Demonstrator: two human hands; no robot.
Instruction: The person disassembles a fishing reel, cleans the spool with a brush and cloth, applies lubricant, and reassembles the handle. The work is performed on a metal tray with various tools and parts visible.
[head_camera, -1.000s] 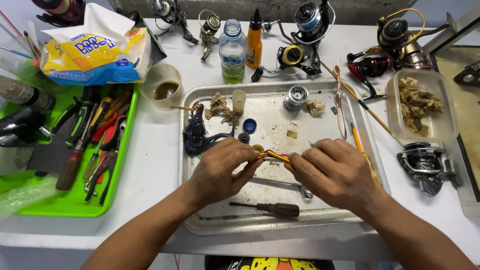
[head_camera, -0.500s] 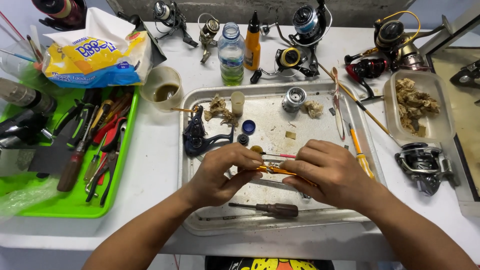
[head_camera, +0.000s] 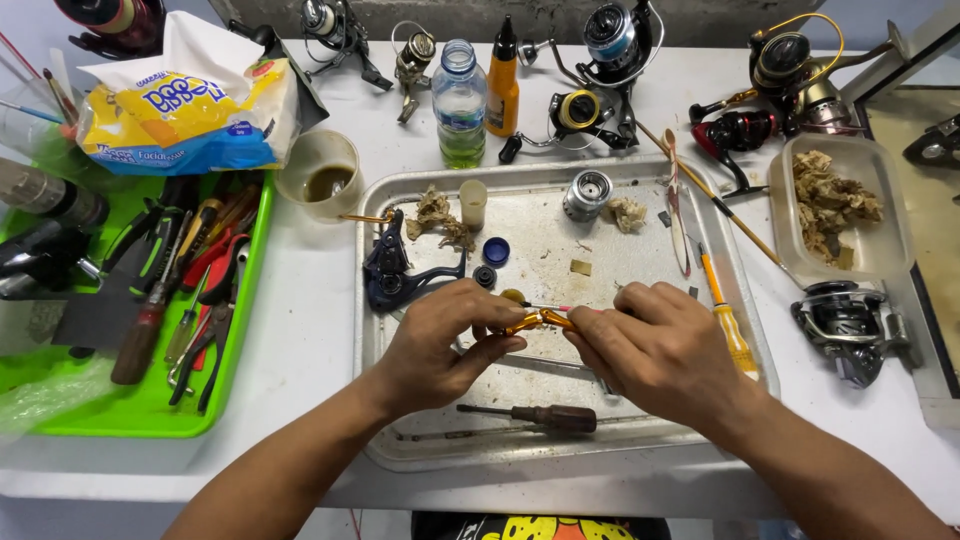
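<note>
Left hand (head_camera: 440, 340) and right hand (head_camera: 655, 350) both pinch a small orange metal part (head_camera: 535, 322), held just above the metal tray (head_camera: 740, 330) so loose bits land inside. A thin pink-tipped tool (head_camera: 555, 307) sits at the part. Brown-handled screwdriver (head_camera: 540, 415) lies near the wrists; dark reel body (head_camera: 395, 270) and silver spool (head_camera: 586, 193) crowd the tray. Green tool tray (head_camera: 150, 420) is well apart on the worktop (head_camera: 310, 330).

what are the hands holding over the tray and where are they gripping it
A small orange metal part: left hand pinches its left end, right hand its right end.
</note>
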